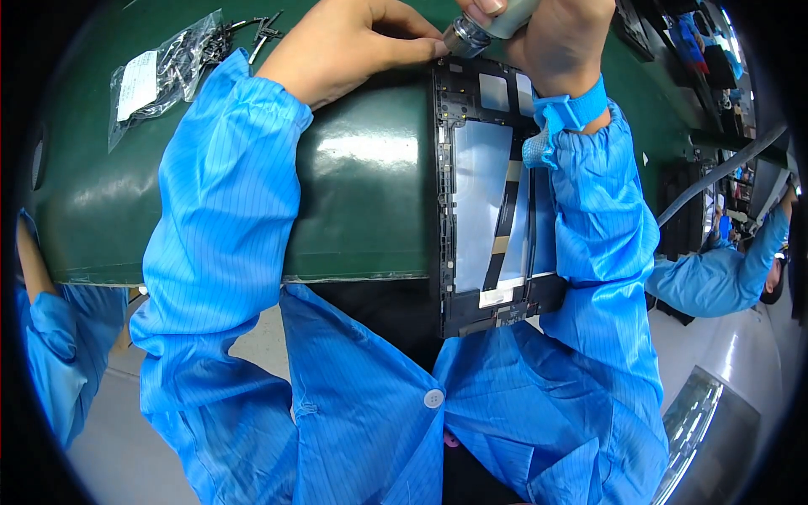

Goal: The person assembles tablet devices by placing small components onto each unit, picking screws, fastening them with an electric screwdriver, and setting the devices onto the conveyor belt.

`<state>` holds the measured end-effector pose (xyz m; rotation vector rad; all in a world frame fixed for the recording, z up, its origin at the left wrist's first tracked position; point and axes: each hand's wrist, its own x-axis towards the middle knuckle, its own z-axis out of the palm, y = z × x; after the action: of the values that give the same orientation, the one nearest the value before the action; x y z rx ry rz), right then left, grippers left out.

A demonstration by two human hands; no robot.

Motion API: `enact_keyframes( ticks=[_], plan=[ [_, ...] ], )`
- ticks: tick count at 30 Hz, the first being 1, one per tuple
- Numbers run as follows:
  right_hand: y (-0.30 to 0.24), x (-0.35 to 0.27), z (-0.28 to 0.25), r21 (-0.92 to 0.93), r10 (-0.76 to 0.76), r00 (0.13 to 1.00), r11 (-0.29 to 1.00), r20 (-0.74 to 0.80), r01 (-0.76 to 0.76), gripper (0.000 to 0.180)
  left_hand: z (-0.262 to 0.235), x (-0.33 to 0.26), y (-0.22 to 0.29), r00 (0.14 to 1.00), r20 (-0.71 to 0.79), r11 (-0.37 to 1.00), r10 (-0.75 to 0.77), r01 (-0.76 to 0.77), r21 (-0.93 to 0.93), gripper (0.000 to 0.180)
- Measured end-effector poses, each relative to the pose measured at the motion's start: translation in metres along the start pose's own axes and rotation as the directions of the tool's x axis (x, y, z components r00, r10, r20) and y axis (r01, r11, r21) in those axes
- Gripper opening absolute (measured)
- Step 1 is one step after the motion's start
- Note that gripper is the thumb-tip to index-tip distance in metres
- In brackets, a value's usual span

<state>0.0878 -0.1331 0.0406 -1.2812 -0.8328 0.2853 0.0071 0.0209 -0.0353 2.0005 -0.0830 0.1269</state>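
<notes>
Clear bag (172,71): lying left of the panel (484,168), holding black bits (202,55).
Right hand (560,42): gripping a tool (505,23).
Left hand (349,42): bending near the panel's top; can't tell if it's gripping.

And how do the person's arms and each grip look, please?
The left grip and right grip are bare. The left sleeve and right sleeve are loose, blue, thinly striped, gathered at the ends. On the right is a buckled blue wrist strap.
</notes>
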Motion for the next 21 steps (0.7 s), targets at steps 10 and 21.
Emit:
enact_keyframes(
  ticks=[10, 21],
  plan=[
    [0.002, -0.001, -0.001, 0.005, -0.017, 1.000, 1.000, -0.013, 0.017, 0.030, -0.003, -0.004, 0.034, 0.990, 0.070, 0.971, -0.126, 0.137, -0.194, 0.022],
    [0.002, 0.005, 0.009, -0.026, -0.069, 0.997, 0.997, 0.038, 0.070, 0.023, -0.005, -0.002, -0.001, 1.000, 0.008, 0.999, 0.004, -0.004, 0.052, 0.026]
  ],
)
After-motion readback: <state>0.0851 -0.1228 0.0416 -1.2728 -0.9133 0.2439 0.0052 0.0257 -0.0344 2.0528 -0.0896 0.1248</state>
